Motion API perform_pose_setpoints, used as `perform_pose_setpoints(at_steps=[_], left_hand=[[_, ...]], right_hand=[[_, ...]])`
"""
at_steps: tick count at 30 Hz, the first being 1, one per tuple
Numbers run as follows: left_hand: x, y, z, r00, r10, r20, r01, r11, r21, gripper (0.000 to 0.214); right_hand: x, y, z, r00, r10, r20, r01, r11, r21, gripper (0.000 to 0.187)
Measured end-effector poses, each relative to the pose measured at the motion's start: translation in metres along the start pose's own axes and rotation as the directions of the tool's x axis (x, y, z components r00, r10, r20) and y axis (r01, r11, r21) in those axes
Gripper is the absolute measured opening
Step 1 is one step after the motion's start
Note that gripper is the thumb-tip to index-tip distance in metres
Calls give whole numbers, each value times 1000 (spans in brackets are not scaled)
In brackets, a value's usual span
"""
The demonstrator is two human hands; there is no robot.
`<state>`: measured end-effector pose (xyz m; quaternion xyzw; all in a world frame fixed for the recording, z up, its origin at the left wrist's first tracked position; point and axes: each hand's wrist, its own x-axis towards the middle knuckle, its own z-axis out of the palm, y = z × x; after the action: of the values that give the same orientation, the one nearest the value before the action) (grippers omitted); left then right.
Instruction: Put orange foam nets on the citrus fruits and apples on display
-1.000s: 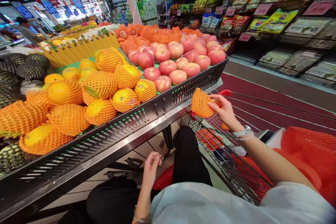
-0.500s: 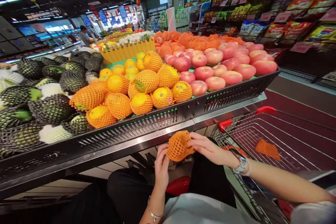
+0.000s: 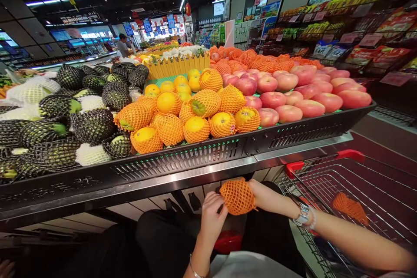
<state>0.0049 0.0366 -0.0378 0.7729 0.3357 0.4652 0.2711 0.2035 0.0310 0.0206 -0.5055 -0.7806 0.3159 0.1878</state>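
An orange foam fruit net (image 3: pixel 238 197) hangs above my lap, just in front of the stand's metal edge. My left hand (image 3: pixel 213 212) has its fingers curled and pinched at the net's left side. On the other side, my right hand (image 3: pixel 260 193) holds the net, with its fingers hidden behind or inside the mesh. Whether a fruit sits inside the net cannot be seen. Beyond my hands, oranges (image 3: pixel 167 129), several in matching orange nets, lie piled in the black display tray (image 3: pixel 195 154).
Pink apples (image 3: pixel 304 104) fill the tray's right part; melons in black nets (image 3: pixel 93 127) lie at left. A shopping cart (image 3: pixel 319 182) stands at my right, with another orange foam net (image 3: pixel 350 207) in it. A person (image 3: pixel 124 46) stands far back.
My view has shifted left, so things appear farther right. My right hand has gone behind or into the net, which now looks rounder and more spread. My left fingers have curled at its side.
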Motion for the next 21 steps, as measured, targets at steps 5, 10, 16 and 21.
perform_pose_setpoints(at_steps=[5,10,16,21], left_hand=[[0,-3,4,996,-85,-14,86,996,26,20],[-2,1,-7,956,-280,87,293,935,-200,24],[-6,1,-7,838,-471,275,542,664,-515,25],[-15,-8,5,824,-499,267,561,658,-502,23]], right_hand=[[2,-5,5,945,-259,-198,298,933,202,23],[5,-4,11,965,-258,41,253,962,103,26],[6,-15,14,950,-302,84,297,952,71,28],[11,-39,13,937,-342,74,344,939,-3,27]])
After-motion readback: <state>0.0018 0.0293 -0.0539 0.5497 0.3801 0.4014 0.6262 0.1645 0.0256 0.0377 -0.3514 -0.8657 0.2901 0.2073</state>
